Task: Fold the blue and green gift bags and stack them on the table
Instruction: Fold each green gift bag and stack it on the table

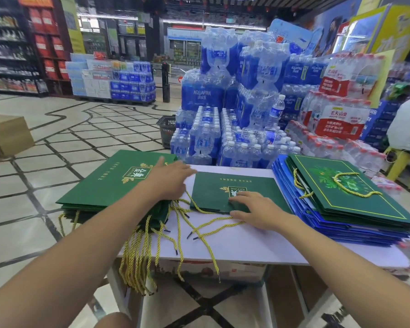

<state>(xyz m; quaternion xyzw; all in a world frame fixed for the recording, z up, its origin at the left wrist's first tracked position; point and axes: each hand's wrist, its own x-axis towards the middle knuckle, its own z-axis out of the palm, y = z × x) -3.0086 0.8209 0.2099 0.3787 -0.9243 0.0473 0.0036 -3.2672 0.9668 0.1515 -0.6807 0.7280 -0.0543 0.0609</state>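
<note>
A folded dark green gift bag (225, 188) lies flat in the middle of the white table (258, 247). My right hand (258, 211) presses on its near edge with fingers spread flat. My left hand (169, 179) rests with straight fingers on the right edge of a stack of flat green bags (109, 183) at the table's left end. Yellow rope handles (142, 252) hang from that stack over the table's front edge. At the right stands a pile of blue bags (291, 195) topped by green bags (346, 185).
Shrink-wrapped packs of water bottles (246, 102) are piled high just behind the table. A black shopping basket (167, 130) sits on the tiled floor. A cardboard box (7, 136) stands at the left. A seated person (407, 129) is at the far right.
</note>
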